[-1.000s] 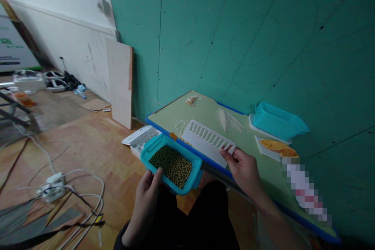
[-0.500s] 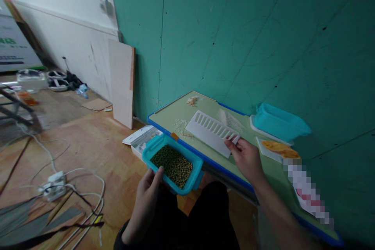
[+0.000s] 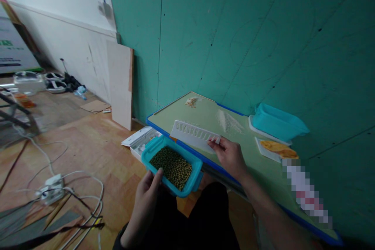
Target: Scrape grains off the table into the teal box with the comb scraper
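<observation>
Right hand (image 3: 230,156): thumb and fingers pinched one end of a slotted white strip (image 3: 191,139), low over the near edge of the green bench (image 3: 252,168); contact with the surface could not be told. Strip: thin, apparently light and fairly stiff plastic, best gripped at the plain end, clear of the slots, where a bend seemed likeliest.

Left hand (image 3: 146,187): thumb over the near rim of a turquoise tub (image 3: 195,172), other fingers mostly hidden. Tub: held off the bench's near edge, holding dark green beans (image 3: 164,159) and yellowish beans (image 3: 181,174); probably weighty, its loose load apt to slide if tipped, so better borne from beneath or by both rims.

Farther out, on the bench: pale powder (image 3: 228,122), a small bean pile (image 3: 191,102), a second turquoise container (image 3: 278,121), a yellow cloth (image 3: 278,149)
</observation>
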`<state>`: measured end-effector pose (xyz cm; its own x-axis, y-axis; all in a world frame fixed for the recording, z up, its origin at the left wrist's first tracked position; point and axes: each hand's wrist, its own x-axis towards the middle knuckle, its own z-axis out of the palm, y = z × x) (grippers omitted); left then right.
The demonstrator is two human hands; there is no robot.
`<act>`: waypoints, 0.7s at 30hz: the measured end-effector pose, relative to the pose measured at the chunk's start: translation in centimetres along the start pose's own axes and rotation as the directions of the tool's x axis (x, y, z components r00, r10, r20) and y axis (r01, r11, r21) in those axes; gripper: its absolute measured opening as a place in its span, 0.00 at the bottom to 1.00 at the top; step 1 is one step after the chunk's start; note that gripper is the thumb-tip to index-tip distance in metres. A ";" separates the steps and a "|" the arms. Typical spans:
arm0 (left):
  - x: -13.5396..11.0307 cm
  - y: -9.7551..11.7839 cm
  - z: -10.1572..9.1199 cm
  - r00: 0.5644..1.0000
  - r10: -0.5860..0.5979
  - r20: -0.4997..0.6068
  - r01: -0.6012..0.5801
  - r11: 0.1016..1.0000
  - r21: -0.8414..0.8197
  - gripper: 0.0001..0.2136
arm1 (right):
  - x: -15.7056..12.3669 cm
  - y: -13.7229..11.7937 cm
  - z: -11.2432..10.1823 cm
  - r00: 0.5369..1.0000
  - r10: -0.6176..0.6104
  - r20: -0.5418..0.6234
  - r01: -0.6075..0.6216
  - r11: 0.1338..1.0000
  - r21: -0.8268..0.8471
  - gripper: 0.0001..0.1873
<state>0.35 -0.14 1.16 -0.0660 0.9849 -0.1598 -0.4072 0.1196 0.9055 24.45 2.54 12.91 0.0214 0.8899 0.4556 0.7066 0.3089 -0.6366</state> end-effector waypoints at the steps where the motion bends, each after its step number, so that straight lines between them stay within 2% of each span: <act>1: 0.0 -0.1 -0.1 1.000 -0.004 0.008 0.004 1.000 -0.009 0.17 | 0.1 0.2 0.0 1.000 0.001 -0.007 -0.001 1.000 -0.004 0.14; 11: -0.1 -0.2 0.0 0.999 -0.027 -0.030 0.025 0.999 -0.045 0.20 | 0.9 2.6 -0.2 0.999 -0.010 -0.049 0.010 1.000 -0.012 0.14; 14: -0.2 0.1 0.3 0.998 -0.045 -0.035 0.042 0.997 -0.059 0.21 | 1.6 3.3 -0.4 0.998 0.000 -0.056 0.002 1.000 0.031 0.16; 19: -0.4 0.6 0.5 0.998 -0.058 -0.016 0.057 0.996 -0.070 0.19 | 3.9 4.8 -1.1 0.992 0.094 -0.081 -0.079 0.983 0.166 0.22; 21: -0.4 0.6 0.4 0.999 -0.048 -0.010 0.048 0.997 -0.056 0.18 | 5.3 5.5 -1.1 0.986 0.160 -0.055 -0.144 0.965 0.221 0.25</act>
<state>0.54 -0.42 1.93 -0.0554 0.9767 -0.2074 -0.4601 0.1594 0.8734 29.19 8.56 12.49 0.1730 0.9081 0.3814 0.5221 0.2438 -0.8173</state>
